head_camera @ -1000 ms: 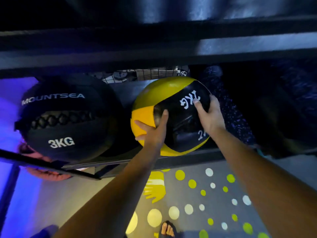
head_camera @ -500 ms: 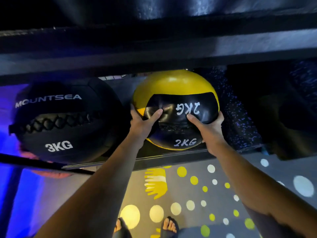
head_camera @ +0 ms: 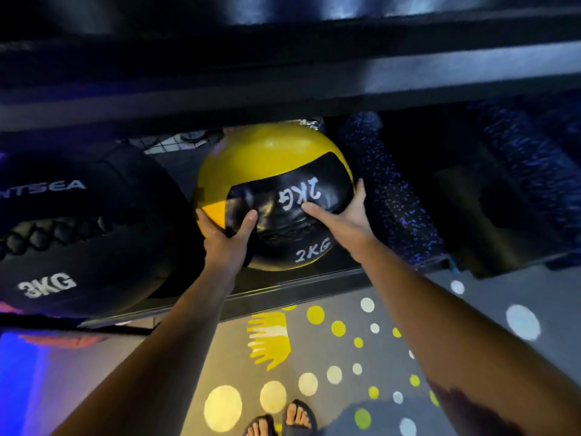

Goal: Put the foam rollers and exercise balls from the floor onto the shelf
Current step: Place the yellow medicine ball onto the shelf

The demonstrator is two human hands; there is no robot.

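Observation:
A yellow and black 2KG ball (head_camera: 267, 171) sits on the dark shelf (head_camera: 298, 283), at its middle. My left hand (head_camera: 228, 237) grips its lower left side, thumb on the black panel. My right hand (head_camera: 344, 220) holds its lower right side, fingers spread over the black panel. A large black 3KG ball (head_camera: 78, 234) rests on the same shelf to the left, close beside the yellow one. A dark speckled foam roller (head_camera: 386, 190) lies on the shelf just right of the ball, behind my right hand.
An upper shelf board (head_camera: 283, 70) hangs low over the balls. More dark speckled rollers (head_camera: 528, 165) fill the shelf's right end. Below is a grey floor mat (head_camera: 330, 357) with yellow and white dots, and my sandalled feet (head_camera: 283, 420) stand on it.
The yellow ball has been turned so its yellow top faces up and the 2KG panel faces me. Both hands have shifted lower on it.

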